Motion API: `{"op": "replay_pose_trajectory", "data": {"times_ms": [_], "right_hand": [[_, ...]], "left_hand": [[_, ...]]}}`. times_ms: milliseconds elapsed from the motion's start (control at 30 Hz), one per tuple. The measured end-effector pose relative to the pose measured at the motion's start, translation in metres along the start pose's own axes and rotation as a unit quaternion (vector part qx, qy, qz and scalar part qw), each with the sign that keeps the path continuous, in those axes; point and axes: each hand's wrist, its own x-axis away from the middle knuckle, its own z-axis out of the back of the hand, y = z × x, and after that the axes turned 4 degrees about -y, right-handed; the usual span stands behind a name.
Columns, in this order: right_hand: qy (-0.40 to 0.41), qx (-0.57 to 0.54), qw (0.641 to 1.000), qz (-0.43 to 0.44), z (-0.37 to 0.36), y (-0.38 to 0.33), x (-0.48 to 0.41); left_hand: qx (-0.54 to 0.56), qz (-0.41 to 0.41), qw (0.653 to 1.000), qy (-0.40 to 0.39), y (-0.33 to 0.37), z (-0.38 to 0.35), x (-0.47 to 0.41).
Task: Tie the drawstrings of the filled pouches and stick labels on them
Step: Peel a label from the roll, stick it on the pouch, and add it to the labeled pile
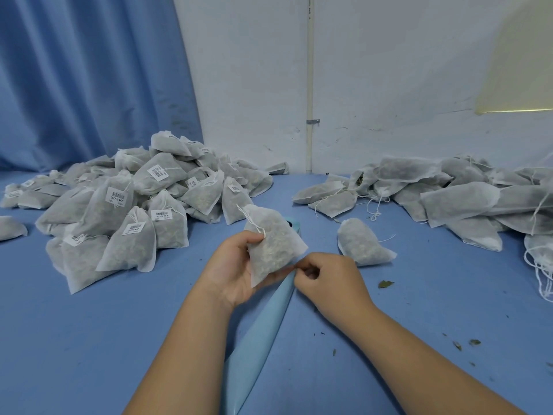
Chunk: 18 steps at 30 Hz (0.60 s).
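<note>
The left hand grips a filled pouch by its gathered neck and side, holding it upright just above the blue surface. The right hand is just right of the pouch's lower corner, fingers curled and tips pinched at the edge of a pale blue strip; I cannot tell whether they hold anything. Left of the pouch lies a labelled heap, right of it a loose pouch and an unlabelled heap.
</note>
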Motion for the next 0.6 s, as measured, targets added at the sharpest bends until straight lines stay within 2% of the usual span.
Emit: {"op": "replay_pose_trajectory", "data": {"times_ms": [600], "right_hand": [[-0.011, 0.046, 0.999, 0.018, 0.0029, 0.0009, 0.0012]], "left_hand": [[-0.017, -0.001, 1.0, 0.004, 0.0057, -0.0043, 0.0045]]}}
